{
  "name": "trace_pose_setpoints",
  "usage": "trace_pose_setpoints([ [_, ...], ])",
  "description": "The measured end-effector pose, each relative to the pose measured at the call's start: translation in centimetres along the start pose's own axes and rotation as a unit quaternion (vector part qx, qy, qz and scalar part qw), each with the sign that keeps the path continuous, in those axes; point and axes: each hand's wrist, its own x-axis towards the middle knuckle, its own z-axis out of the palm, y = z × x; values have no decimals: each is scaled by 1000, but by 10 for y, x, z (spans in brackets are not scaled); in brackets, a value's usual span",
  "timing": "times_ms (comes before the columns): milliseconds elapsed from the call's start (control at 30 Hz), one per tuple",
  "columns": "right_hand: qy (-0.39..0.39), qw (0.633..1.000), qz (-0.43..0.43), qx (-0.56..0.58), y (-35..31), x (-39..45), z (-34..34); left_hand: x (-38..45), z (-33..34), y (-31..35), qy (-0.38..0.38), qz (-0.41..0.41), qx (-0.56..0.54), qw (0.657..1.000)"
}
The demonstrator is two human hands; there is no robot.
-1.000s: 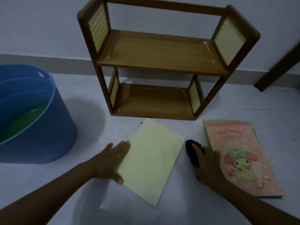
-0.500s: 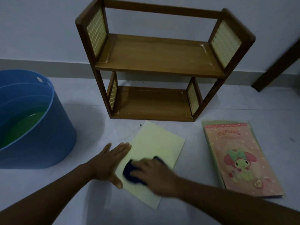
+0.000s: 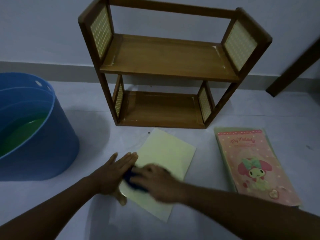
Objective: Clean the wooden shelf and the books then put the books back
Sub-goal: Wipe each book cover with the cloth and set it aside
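A pale yellow book [image 3: 164, 156] lies flat on the floor in front of the empty two-tier wooden shelf [image 3: 166, 58]. My left hand [image 3: 112, 172] rests flat, fingers spread, on the book's left edge. My right hand [image 3: 155, 182] presses a dark blue cloth [image 3: 133, 181] onto the lower left part of the book; the hand is blurred. To the right lies a pink book with a cartoon cover [image 3: 254, 167] on top of a greenish one.
A blue plastic tub [image 3: 39, 153] with green liquid inside stands at the left. The shelf stands against a pale wall. A dark wooden leg or door edge [image 3: 294, 66] slants at the far right. The floor is pale tile.
My right hand carried the blue cloth from beside the pink book onto the yellow book and slid left across it toward my left hand. My left hand stayed on the book's edge.
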Motion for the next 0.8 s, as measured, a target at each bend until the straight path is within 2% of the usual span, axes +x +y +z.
trace_pose_setpoints([
  [67,43,985,166,19,49,12,-12,0,-4,1,-8,-7,-13,1000],
  [133,61,940,333,51,84,18,-27,1,-5,2,-6,-7,2,1000],
  [200,64,910,403,66,88,20,-35,1,-5,2,-4,-8,9,1000],
  [267,76,928,364,27,63,12,-24,1,-4,0,-3,-4,6,1000],
  [333,88,967,237,15,11,-4,-2,1,-1,-2,3,3,2,1000],
  [367,71,985,150,44,-17,-15,8,1,0,-4,8,5,3,1000],
  [433,-16,998,-2,68,-41,-33,11,1,3,-4,19,9,21,1000],
  [467,-37,997,-38,49,-33,-38,8,1,2,-3,12,5,27,1000],
  [500,-21,999,-26,27,-18,-44,5,0,1,-2,0,1,23,1000],
  [533,6,999,33,31,3,-52,4,0,-1,-1,-14,-2,15,1000],
  [600,71,973,216,31,50,-74,-5,-1,-5,2,-25,-6,14,1000],
  [667,47,933,357,-2,85,-104,-20,-2,-9,4,-33,-13,15,999],
  [733,24,900,434,-18,96,-127,-30,-3,-13,8,-42,-26,1,999],
  [800,11,882,470,-40,85,-132,-34,-6,-19,16,-72,-53,-68,994],
])
